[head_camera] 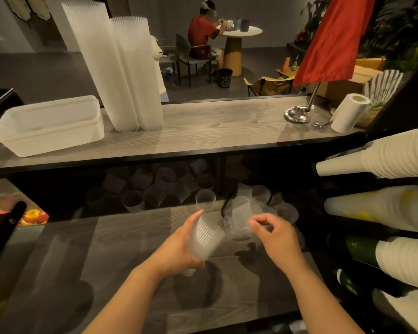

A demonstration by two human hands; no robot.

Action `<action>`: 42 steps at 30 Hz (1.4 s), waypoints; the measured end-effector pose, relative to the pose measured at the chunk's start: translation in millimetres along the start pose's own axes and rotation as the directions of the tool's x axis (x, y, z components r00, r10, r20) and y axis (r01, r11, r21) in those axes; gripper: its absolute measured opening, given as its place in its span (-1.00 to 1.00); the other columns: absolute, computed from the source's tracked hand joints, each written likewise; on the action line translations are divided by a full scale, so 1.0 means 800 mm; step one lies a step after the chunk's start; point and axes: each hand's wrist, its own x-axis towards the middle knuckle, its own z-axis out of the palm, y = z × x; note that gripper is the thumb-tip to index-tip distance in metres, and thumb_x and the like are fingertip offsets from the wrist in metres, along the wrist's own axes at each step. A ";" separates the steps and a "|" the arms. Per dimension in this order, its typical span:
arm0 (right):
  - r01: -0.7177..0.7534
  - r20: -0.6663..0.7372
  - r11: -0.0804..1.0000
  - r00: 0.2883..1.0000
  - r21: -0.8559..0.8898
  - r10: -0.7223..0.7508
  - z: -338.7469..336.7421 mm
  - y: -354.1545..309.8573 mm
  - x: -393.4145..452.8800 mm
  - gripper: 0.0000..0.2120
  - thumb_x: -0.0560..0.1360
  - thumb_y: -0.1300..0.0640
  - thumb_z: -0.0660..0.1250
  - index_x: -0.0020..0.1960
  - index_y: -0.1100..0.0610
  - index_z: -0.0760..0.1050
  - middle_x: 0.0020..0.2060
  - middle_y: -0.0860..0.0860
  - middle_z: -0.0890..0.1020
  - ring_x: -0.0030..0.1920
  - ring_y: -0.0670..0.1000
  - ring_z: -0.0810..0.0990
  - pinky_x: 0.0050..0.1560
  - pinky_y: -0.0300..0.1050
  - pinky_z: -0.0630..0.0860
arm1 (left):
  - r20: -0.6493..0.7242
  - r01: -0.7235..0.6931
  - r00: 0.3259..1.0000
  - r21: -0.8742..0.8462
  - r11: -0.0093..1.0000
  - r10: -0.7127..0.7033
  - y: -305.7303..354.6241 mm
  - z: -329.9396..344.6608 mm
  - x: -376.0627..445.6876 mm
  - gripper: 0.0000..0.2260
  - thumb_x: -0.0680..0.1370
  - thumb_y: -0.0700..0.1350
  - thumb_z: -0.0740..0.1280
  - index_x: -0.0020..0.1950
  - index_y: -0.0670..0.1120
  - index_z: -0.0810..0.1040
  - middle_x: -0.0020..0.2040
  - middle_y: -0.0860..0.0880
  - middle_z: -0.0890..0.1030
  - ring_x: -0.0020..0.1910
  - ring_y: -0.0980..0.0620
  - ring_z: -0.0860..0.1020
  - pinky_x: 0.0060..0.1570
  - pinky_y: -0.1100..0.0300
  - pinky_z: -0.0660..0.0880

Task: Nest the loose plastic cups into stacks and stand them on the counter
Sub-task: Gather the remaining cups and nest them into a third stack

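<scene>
Above the lower worktop (135,273), the left hand (176,251) has its grip around a tilted stack of cups (204,239); just beside it the right hand (275,237) pinches one loose cup (239,220).
</scene>
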 end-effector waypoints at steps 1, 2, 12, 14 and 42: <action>0.000 0.013 0.998 1.000 0.058 0.000 -0.001 -0.009 0.003 -0.93 0.52 -0.01 0.40 -0.14 -0.16 0.59 -0.17 -0.18 0.64 -0.09 -0.18 0.58 -0.15 -0.27 0.52 | 0.000 -0.001 1.000 0.001 1.000 0.001 0.001 0.001 0.000 0.12 0.32 -0.12 0.59 0.49 0.49 -0.14 0.45 0.23 0.18 0.36 0.04 0.38 0.20 0.12 0.52; 0.002 0.033 0.995 0.999 0.104 -0.005 -0.002 -0.018 0.006 -0.93 0.52 -0.01 0.40 -0.14 -0.15 0.60 -0.19 -0.18 0.65 -0.11 -0.18 0.60 -0.16 -0.28 0.53 | -0.002 -0.001 1.000 0.001 1.000 0.001 0.001 0.002 0.001 0.12 0.31 -0.11 0.59 0.49 0.49 -0.14 0.48 0.21 0.19 0.36 0.03 0.38 0.21 0.10 0.52; 0.083 0.231 0.978 0.965 0.191 -0.127 0.024 -0.046 0.017 -0.93 0.55 0.04 0.38 -0.06 -0.14 0.60 -0.13 -0.21 0.66 -0.04 -0.21 0.62 -0.03 -0.27 0.55 | -0.015 -0.047 0.999 -0.045 0.998 0.046 0.005 0.000 0.005 0.13 0.32 -0.16 0.58 0.53 0.42 -0.15 0.32 0.30 0.30 0.26 0.17 0.40 0.17 0.25 0.49; 0.096 0.243 0.979 0.960 0.180 -0.138 0.026 -0.048 0.019 -0.93 0.55 0.03 0.37 -0.04 -0.15 0.60 -0.12 -0.19 0.67 -0.03 -0.21 0.62 0.00 -0.25 0.57 | -0.020 -0.055 0.998 -0.041 0.998 0.054 0.004 -0.001 0.005 0.13 0.32 -0.16 0.58 0.53 0.41 -0.16 0.30 0.35 0.28 0.26 0.18 0.40 0.16 0.29 0.46; 0.048 0.359 0.955 0.920 0.291 -0.156 0.052 -0.031 0.029 -0.85 0.56 0.12 0.36 0.06 -0.08 0.64 -0.05 -0.13 0.69 0.04 -0.18 0.63 0.09 -0.27 0.55 | 0.001 0.014 1.000 -0.054 0.998 -0.013 0.009 0.003 0.014 0.14 0.32 -0.11 0.59 0.43 0.58 -0.20 0.22 0.18 0.39 0.05 0.06 0.55 -0.06 0.15 0.64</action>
